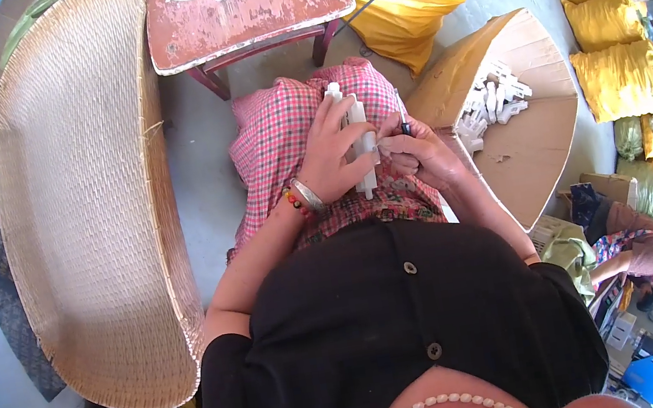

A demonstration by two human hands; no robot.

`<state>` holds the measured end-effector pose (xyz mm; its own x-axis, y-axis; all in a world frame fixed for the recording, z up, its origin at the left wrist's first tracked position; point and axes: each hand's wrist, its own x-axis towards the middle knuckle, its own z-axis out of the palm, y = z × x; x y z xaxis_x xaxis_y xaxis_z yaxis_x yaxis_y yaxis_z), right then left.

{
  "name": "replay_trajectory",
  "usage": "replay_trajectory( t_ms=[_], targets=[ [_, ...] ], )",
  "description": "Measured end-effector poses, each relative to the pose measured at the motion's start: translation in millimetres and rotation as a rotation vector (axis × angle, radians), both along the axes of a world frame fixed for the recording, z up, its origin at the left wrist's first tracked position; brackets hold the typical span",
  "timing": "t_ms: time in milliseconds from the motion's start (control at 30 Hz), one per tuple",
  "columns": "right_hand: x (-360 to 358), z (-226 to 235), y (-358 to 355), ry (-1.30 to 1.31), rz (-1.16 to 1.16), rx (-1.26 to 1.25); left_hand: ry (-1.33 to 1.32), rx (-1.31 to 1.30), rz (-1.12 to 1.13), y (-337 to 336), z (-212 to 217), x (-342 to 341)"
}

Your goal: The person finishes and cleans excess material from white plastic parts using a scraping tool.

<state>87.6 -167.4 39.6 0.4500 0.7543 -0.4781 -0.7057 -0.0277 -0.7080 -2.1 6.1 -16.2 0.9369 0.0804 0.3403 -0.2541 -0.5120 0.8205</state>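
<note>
Left hand (329,155) closed around white plastic part (362,146), held upright over pink checked lap cloth (275,140). Right hand (419,155), at 3 o'clock of it, pinches small dark-handled blade (402,118). Cardboard box (542,146) of white pieces further toward 3 o'clock; woven basket (81,198) at 9 o'clock.

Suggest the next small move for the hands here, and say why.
Probably bring the small blade in the right hand down against the edge of the white plastic part. The left hand already grips the part upright over the lap, and the blade tip is right beside it, seemingly not yet touching.
</note>
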Motion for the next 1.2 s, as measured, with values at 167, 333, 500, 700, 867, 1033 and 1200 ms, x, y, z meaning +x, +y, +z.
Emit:
replay_trajectory(
  t_ms=[167, 333, 500, 700, 867, 1033, 1200],
  targets=[
    [-5.2, -3.0, -0.7, -0.162, 0.063, -0.042, 0.01, -0.038, 0.005, 0.7, -4.1, 1.0],
    [-17.9, -12.7, -1.1, -0.438, 0.074, -0.156, -0.058, -0.039, -0.065, 11.1, -13.0, -0.4],
    [-24.9, -5.7, -9.8, -0.773, -0.072, -0.313, -0.013, 0.037, -0.066, 3.7, -2.8, -7.8],
    [-29.8, 40.9, -31.0, -1.176, 0.126, -0.426, -0.009, 0.08, 0.005, 3.0, 2.2, -3.5],
    [-20.9, 51.7, -22.1, -1.276, 0.198, -0.415, -0.019, 0.073, 0.002, 1.3, 2.1, -1.2],
    [-12.9, 52.7, -18.8, -1.303, 0.295, -0.443, 0.013, 0.075, 0.006, -1.3, 2.7, -3.0],
    [-0.9, 58.8, -11.6, -1.412, 0.547, -0.476, -0.021, 0.09, 0.043, -6.8, -3.5, -3.5]
  ],
)
